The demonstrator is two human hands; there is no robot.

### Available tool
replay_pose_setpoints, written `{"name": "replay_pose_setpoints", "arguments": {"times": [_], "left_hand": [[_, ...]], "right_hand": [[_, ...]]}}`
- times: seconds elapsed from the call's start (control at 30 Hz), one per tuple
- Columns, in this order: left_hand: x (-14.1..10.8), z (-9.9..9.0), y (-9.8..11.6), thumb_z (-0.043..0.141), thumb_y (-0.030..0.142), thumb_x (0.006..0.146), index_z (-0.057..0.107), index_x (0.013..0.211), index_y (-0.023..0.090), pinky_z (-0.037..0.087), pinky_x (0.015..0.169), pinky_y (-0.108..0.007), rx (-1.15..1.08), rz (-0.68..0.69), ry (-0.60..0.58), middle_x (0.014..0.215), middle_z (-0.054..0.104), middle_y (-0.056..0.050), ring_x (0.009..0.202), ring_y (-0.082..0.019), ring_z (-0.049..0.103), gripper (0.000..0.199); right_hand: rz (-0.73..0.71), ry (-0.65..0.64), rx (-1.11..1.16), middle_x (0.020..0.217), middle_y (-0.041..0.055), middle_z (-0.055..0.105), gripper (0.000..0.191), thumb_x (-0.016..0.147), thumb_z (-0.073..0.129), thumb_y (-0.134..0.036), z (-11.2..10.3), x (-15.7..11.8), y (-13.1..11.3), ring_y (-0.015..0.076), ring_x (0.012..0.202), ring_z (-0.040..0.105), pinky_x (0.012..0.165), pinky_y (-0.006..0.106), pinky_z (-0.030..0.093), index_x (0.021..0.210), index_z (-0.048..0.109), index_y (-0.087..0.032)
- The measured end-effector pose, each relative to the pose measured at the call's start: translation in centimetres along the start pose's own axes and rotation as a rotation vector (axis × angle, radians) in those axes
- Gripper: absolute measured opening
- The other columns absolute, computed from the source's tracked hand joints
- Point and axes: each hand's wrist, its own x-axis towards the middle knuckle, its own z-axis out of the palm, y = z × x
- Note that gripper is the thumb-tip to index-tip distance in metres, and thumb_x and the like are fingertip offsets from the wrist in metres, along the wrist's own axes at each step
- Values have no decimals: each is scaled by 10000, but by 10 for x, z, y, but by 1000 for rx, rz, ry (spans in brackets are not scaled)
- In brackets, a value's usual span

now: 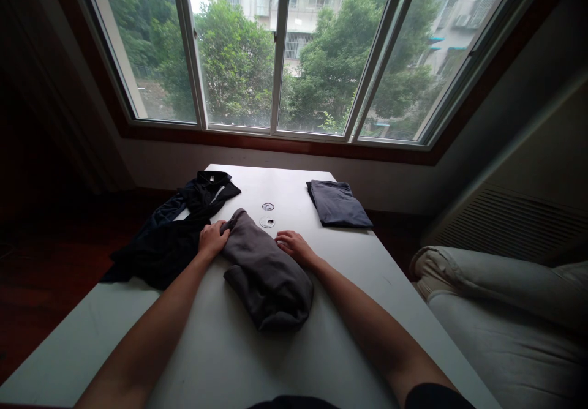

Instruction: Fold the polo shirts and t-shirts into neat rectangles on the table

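Observation:
A dark grey garment (269, 274), loosely folded into a long bundle, lies on the white table (239, 372) in front of me. My left hand (214, 239) is at its far left edge, with fingers and thumb closed on the cloth. On the other side, my right hand (295, 247) lies palm down against the garment's right edge, its fingers stretched out and holding nothing. The garment's underside is hidden, and I cannot tell its exact kind.
Several rumpled black and navy clothes (169, 243) hang partly over the table's left edge. Folded dark grey-blue clothes (340, 204) lie at the far right. Two round fittings (267, 221) sit in the tabletop. A pale couch (505, 311) stands at right, windows (280, 54) ahead.

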Motion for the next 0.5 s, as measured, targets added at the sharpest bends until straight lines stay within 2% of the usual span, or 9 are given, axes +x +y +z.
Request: {"name": "replay_pose_setpoints", "arguments": {"times": [0.5], "left_hand": [[-1,-2,2,533,427,967,655,1305,254,446,983,-387,-3,5,1,1214,719,-85,1128,-300,611,399]], "right_hand": [[6,1,7,1326,55,669,231,1003,602,-335,-1,0,-2,258,1227,604,1063,425,450,1182,747,-309]]}}
